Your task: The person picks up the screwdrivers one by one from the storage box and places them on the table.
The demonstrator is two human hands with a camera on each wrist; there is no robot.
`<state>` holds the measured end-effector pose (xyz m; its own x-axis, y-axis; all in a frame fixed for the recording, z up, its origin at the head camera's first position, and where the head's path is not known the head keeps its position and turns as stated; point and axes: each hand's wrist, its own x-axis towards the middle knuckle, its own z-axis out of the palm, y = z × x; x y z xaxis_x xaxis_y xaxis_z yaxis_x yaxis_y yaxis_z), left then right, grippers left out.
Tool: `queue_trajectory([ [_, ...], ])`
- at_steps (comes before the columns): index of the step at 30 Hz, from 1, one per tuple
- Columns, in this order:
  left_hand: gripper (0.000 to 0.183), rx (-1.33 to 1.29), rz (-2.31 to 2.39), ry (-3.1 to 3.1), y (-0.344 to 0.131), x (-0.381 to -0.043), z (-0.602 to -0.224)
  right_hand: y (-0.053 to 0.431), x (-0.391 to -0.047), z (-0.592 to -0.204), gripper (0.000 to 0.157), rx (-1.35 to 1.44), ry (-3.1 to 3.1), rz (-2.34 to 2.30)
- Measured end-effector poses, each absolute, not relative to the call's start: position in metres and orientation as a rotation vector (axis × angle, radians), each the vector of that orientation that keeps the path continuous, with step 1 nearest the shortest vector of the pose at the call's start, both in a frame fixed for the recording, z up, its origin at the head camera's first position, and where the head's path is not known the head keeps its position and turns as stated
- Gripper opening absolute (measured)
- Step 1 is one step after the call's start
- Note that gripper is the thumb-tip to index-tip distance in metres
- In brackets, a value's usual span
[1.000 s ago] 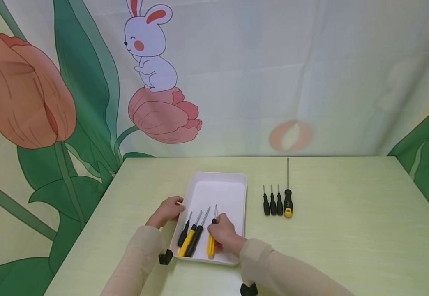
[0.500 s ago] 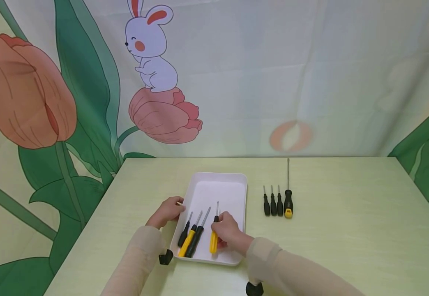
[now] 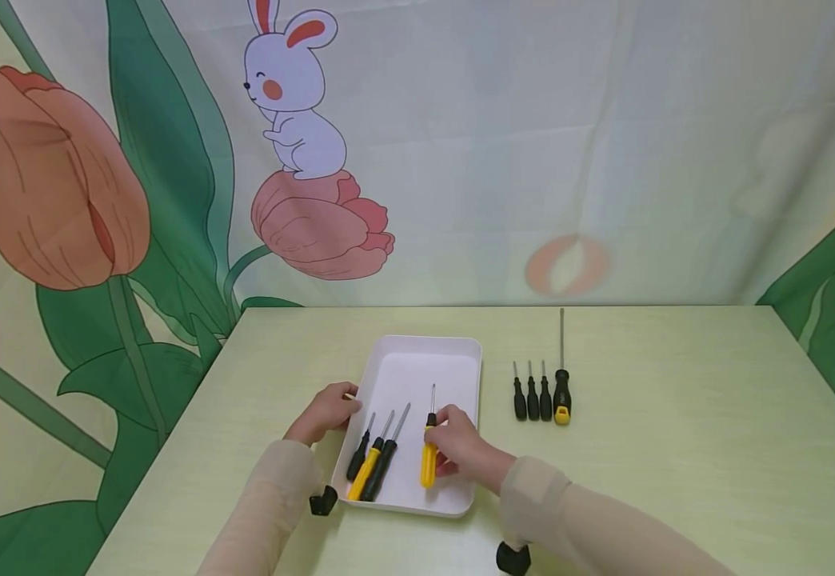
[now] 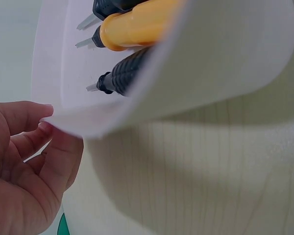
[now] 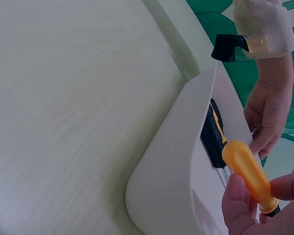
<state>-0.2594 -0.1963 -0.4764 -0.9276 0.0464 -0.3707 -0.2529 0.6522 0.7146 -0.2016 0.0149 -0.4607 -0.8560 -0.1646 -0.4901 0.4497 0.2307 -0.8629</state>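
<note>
My right hand pinches a yellow-handled screwdriver above the right half of a white tray, its shaft pointing away from me. In the right wrist view thumb and fingers close round the yellow handle. At the tray's left side my left hand pinches the rim, as the left wrist view shows with the thumb and fingers of that hand. Inside the tray, on its left, lie a small black screwdriver, a yellow one and a larger black one.
Right of the tray, several screwdrivers stand in a row on the pale table: small black ones and a long black-and-yellow one. A printed curtain hangs behind the table's far edge.
My right hand has moved right and slightly away from me, carrying the yellow-handled screwdriver away from the others in the tray. My left hand stays at the rim.
</note>
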Motion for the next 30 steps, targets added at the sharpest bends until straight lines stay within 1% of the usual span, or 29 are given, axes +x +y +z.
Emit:
queue_trajectory([
  [15,0.029,-0.192,1.126,2.531,-0.195,-0.258,-0.475,0.042,-0.214,-0.453,0.026,0.284,1.981,-1.674],
  [30,0.029,-0.197,1.131,2.525,-0.196,-0.26,-0.477,0.071,-0.227,-0.442,0.024,0.319,1.998,-1.673],
])
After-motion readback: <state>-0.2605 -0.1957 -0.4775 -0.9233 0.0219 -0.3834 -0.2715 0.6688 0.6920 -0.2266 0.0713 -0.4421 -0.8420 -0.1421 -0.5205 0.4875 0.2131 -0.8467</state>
